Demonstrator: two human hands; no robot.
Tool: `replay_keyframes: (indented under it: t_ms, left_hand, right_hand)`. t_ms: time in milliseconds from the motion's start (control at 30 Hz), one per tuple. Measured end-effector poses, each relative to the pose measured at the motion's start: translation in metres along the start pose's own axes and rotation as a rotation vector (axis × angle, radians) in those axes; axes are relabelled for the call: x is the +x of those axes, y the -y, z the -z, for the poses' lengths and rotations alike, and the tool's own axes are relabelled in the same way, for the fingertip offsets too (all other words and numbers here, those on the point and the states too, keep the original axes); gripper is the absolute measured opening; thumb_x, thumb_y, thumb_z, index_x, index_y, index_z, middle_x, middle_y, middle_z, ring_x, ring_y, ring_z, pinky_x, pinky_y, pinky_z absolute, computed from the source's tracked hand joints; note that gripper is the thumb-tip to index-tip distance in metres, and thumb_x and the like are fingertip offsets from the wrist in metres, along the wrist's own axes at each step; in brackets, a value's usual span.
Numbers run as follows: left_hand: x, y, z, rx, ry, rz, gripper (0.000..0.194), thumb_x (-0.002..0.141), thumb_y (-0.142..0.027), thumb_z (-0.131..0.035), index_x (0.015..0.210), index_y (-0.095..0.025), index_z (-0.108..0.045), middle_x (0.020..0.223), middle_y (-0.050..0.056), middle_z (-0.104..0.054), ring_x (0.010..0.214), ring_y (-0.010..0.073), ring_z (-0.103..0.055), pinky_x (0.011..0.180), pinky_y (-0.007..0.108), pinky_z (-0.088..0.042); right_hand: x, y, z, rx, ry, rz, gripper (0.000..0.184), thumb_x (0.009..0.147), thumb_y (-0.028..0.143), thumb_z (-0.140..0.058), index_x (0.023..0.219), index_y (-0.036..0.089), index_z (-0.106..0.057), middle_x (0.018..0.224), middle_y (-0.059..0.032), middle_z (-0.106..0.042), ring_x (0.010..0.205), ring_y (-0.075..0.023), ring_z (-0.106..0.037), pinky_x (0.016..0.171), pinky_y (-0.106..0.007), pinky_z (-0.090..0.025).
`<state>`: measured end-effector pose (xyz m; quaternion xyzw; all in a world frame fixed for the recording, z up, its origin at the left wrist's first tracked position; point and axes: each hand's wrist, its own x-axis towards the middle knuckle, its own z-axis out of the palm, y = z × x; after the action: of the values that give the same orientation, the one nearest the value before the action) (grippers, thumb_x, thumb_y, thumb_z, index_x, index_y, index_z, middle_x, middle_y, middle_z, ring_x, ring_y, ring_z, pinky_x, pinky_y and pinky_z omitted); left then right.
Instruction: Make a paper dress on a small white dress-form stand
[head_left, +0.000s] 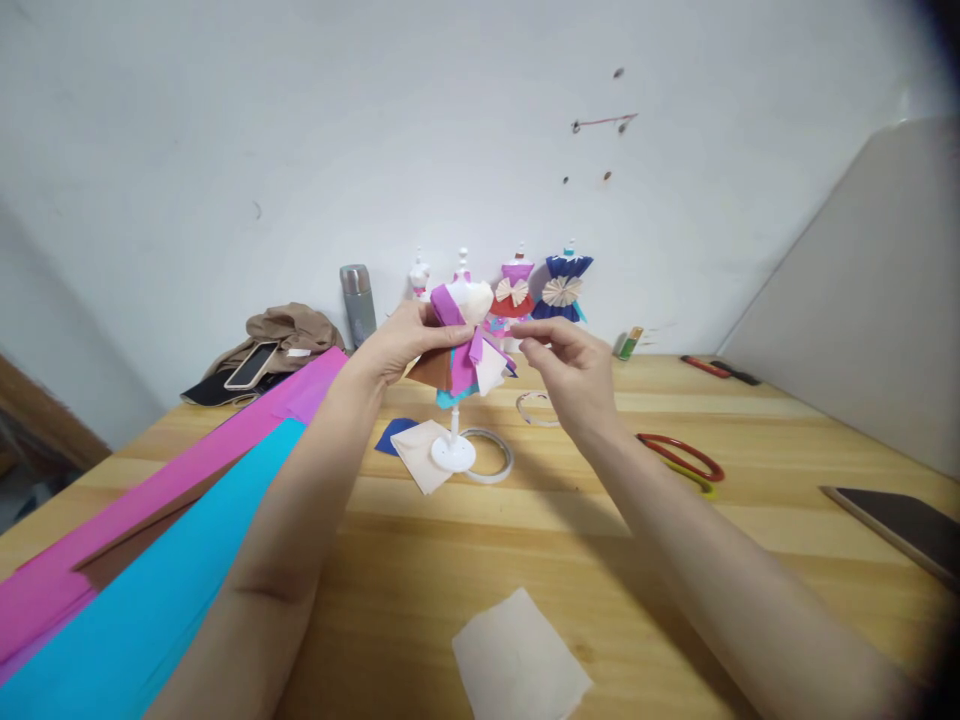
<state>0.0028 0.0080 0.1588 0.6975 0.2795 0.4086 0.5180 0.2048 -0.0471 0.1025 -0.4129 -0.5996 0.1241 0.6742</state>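
A small white mannequin (473, 303) on a round base stands on the wooden table, dressed in purple, brown and turquoise paper with a bow-like purple and cream piece at the waist. My left hand (409, 340) grips the mannequin at its waist, thumb across the front. Just right of the bow, my right hand (574, 365) hovers with fingers bent and a slight gap between thumb and forefinger; I see nothing in it. By the base lie a roll of white tape (500, 474), a cream paper piece (421, 452) and a dark blue paper piece (394, 437).
Other dressed mannequins (568, 290) line the wall beside a grey flask (358, 305). Long coloured paper sheets (187, 560) cover the left side, with a phone (252, 366) behind. Red-handled scissors (690, 455) and a dark flat object (900, 525) lie right; a cream square (521, 660) lies in front.
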Motion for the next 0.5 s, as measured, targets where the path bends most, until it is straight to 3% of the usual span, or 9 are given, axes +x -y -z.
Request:
replay_keyframes:
  t_ms: [133, 267, 500]
  left_hand:
    - [-0.003, -0.004, -0.003, 0.038, 0.032, 0.001, 0.040, 0.056, -0.038, -0.095, 0.081, -0.013, -0.076, 0.083, 0.007, -0.077, 0.084, 0.0240, -0.072, 0.088, 0.040, -0.058]
    - [-0.005, -0.008, -0.004, 0.084, 0.046, -0.023, 0.045, 0.053, -0.036, -0.096, 0.085, -0.011, -0.077, 0.087, 0.009, -0.078, 0.089, 0.0255, -0.072, 0.089, 0.040, -0.057]
    - [-0.003, -0.007, -0.003, 0.139, 0.047, -0.045, 0.042, 0.054, -0.034, -0.094, 0.086, -0.012, -0.078, 0.089, 0.008, -0.077, 0.089, 0.0251, -0.070, 0.088, 0.038, -0.056]
  right_hand:
    - [-0.004, 0.013, -0.004, -0.036, 0.109, 0.133, 0.019, 0.084, 0.026, -0.063, 0.094, 0.024, -0.079, 0.101, -0.0067, -0.071, 0.096, -0.0229, -0.068, 0.078, -0.037, -0.057]
    - [-0.006, 0.010, -0.010, 0.028, 0.082, 0.097, 0.020, 0.083, 0.023, -0.062, 0.092, 0.023, -0.080, 0.094, -0.0060, -0.072, 0.082, -0.0203, -0.068, 0.066, -0.034, -0.057]
    - [-0.007, 0.010, -0.012, 0.004, 0.039, 0.250, 0.025, 0.081, 0.015, -0.060, 0.087, 0.026, -0.082, 0.097, -0.0053, -0.077, 0.095, -0.0228, -0.070, 0.080, -0.038, -0.057]
